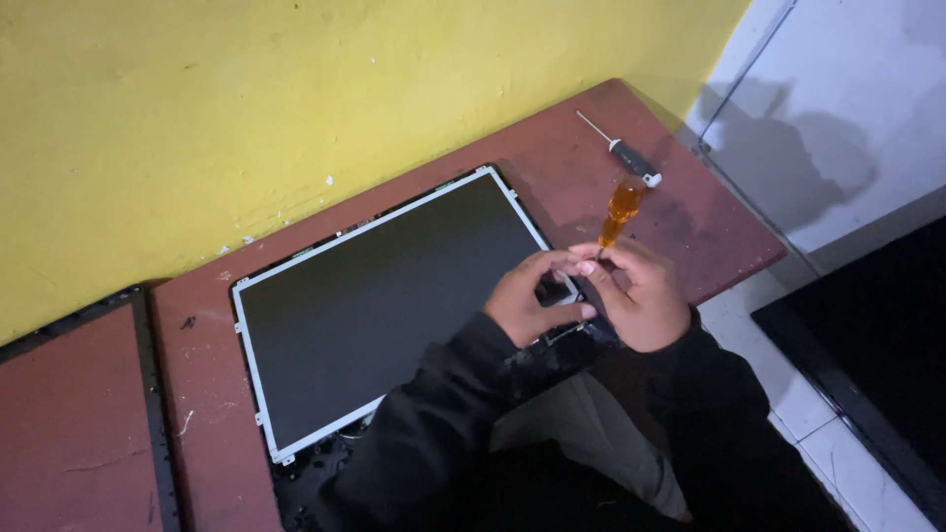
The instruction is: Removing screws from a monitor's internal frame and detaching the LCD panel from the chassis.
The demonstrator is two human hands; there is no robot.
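Note:
A flat dark display panel (379, 291) with a silver metal frame lies on a reddish-brown table (581, 163) against a yellow wall. Both my hands are together over the panel's near right corner. My right hand (641, 296) grips a screwdriver with an orange see-through handle (623, 209), the handle pointing up and away from me, the tip hidden by my fingers. My left hand (527, 296) is curled beside it, its fingertips touching the right hand's fingers; whether it holds anything I cannot tell. Dark sleeves cover both arms.
A second screwdriver with a black handle and thin shaft (621, 151) lies on the table's far right. Another reddish surface with a dark edge (69, 414) sits to the left. White floor tiles (847, 463) and a dark mat (877, 335) are at right.

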